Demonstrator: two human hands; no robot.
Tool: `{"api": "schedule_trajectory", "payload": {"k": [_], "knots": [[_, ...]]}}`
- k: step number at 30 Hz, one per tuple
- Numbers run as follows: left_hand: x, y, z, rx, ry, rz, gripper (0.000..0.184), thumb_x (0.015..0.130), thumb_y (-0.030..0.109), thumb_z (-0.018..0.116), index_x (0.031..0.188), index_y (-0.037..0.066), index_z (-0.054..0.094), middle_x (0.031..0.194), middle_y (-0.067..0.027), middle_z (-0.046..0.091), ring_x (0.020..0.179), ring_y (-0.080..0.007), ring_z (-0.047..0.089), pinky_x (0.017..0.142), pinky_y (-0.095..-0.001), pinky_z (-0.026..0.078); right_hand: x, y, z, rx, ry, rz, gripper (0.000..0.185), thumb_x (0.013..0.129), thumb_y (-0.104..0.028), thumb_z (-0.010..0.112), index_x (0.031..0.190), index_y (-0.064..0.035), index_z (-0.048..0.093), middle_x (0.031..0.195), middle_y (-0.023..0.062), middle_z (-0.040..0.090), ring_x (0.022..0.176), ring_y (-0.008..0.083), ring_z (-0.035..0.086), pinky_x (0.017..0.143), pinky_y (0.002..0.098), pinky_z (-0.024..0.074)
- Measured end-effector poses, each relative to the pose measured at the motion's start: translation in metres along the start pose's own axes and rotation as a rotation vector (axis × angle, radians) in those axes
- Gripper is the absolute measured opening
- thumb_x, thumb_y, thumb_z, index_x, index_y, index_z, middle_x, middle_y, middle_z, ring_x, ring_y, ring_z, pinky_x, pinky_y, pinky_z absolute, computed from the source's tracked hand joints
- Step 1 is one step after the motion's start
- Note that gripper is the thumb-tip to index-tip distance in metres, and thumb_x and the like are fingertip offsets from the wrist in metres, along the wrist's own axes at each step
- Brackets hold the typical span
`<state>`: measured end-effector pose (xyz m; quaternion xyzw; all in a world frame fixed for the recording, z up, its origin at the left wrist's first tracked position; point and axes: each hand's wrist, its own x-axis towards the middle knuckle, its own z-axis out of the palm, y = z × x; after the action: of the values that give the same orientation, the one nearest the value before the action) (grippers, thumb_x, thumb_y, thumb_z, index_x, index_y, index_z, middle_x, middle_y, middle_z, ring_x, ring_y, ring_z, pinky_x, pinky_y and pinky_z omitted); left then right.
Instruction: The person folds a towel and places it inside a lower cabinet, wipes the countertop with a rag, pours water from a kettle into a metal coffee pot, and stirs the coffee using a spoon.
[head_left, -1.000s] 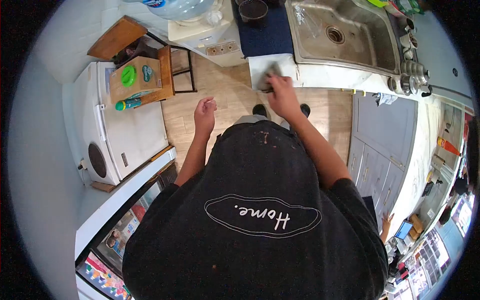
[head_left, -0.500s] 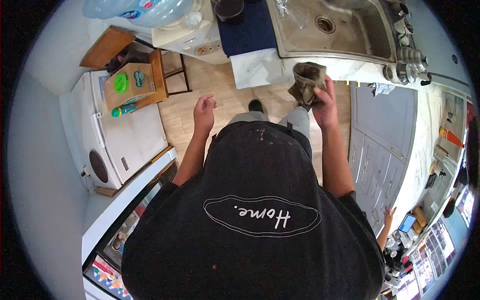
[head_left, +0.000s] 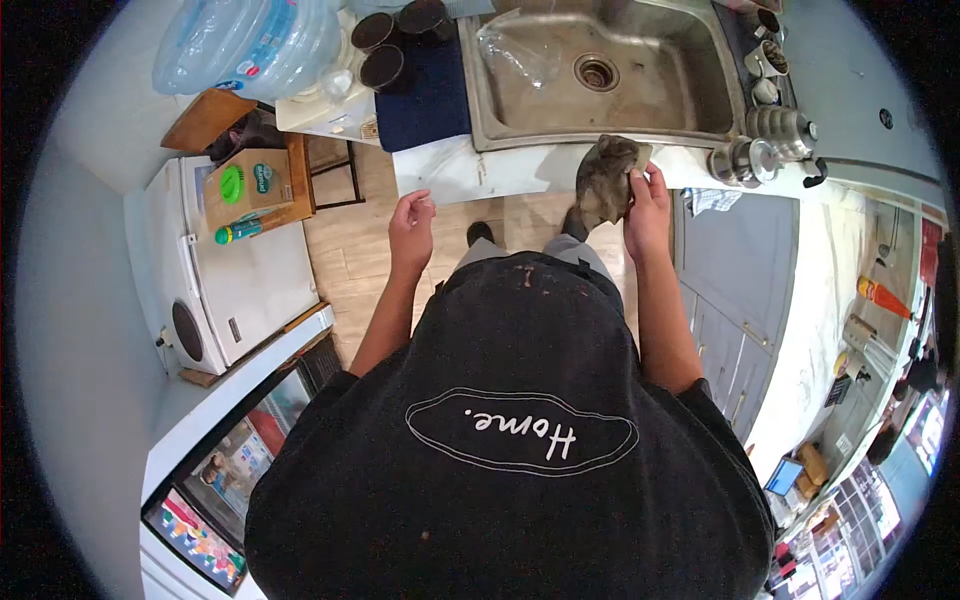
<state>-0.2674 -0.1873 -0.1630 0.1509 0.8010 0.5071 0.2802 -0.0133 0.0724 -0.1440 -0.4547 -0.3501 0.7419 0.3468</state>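
A crumpled grey-brown cloth (head_left: 608, 178) hangs from my right hand (head_left: 648, 212), pinched between thumb and fingers in front of the counter edge. My left hand (head_left: 410, 232) is over the floor on the left, its fingers loosely curled and holding nothing. Ahead of both hands is a metal sink (head_left: 655, 118) with a drain (head_left: 597, 72) and a clear plastic bag (head_left: 520, 50) lying in it.
Dark cups (head_left: 382, 68) stand by a dark blue mat (head_left: 425, 105) left of the sink. Metal pots (head_left: 745, 160) sit to its right. A white chest freezer (head_left: 255, 285) and a cardboard box (head_left: 275, 185) are at left; grey cabinets (head_left: 740, 265) are at right.
I have come closer to the counter, and more of the sink and cups shows. The cloth now hangs down more loosely from my right hand. My left hand has barely changed.
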Motion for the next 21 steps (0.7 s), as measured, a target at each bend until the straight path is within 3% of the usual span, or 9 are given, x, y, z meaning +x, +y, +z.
{"api": "schedule_trajectory", "payload": {"k": [6,12,13,16,17,21], "knots": [[-0.022,-0.003,0.070,0.025,0.032,0.058,0.025,0.097,0.017,0.063,0.119,0.004,0.064,0.097,-0.0057,0.066,0.090,-0.0140,0.061,0.083,-0.0296,0.049,0.023,-0.039,-0.038,-0.023,-0.103,-0.026,0.026,0.105,-0.016,0.052,0.129,-0.0053,0.051,0.113,0.0068,0.065,0.101,0.0148,0.063,0.089,0.0321,0.0520],[-0.044,0.008,0.113,0.023,0.060,0.029,0.026,0.098,0.016,0.061,0.120,0.002,0.062,0.095,-0.0049,0.065,0.090,-0.0133,0.062,0.085,-0.0284,0.049,0.036,-0.078,-0.030,-0.326,-0.117,-0.180,0.035,0.104,-0.015,0.053,0.136,-0.0008,0.050,0.115,0.0084,0.067,0.101,0.0124,0.062,0.089,0.0282,0.0496],[-0.046,0.011,0.116,0.032,0.068,0.033,0.026,0.098,0.016,0.061,0.120,0.002,0.063,0.096,-0.0051,0.065,0.090,-0.0134,0.062,0.085,-0.0286,0.049,0.046,-0.075,-0.027,-0.349,-0.140,-0.299,0.035,0.102,-0.016,0.056,0.131,0.0021,0.054,0.105,0.0113,0.069,0.094,0.0143,0.064,0.082,0.0285,0.0503],[-0.046,0.017,0.118,0.032,0.108,0.051,0.027,0.098,0.017,0.061,0.120,0.002,0.063,0.096,-0.0056,0.066,0.090,-0.0138,0.062,0.084,-0.0292,0.050,0.051,-0.090,-0.007,-0.672,-0.122,-0.572,0.032,0.100,-0.015,0.058,0.129,-0.0010,0.057,0.104,0.0169,0.070,0.093,0.0253,0.067,0.084,0.0324,0.0512],[-0.046,0.018,0.118,0.015,0.123,0.059,0.027,0.098,0.018,0.061,0.120,0.002,0.063,0.096,-0.0056,0.066,0.090,-0.0139,0.062,0.084,-0.0292,0.050,0.056,-0.089,-0.003,-0.859,-0.086,-0.633,0.032,0.094,-0.011,0.061,0.125,-0.0041,0.061,0.107,0.0198,0.069,0.098,0.0349,0.066,0.087,0.0388,0.0512],[-0.048,0.021,0.117,0.031,0.164,0.059,0.027,0.099,0.018,0.061,0.120,0.002,0.063,0.096,-0.0057,0.066,0.090,-0.0142,0.063,0.084,-0.0293,0.050,0.076,-0.055,0.011,-1.130,-0.360,-1.003,0.039,0.084,-0.011,0.068,0.123,-0.0066,0.063,0.110,0.0159,0.069,0.108,0.0353,0.060,0.090,0.0458,0.0490]]}}
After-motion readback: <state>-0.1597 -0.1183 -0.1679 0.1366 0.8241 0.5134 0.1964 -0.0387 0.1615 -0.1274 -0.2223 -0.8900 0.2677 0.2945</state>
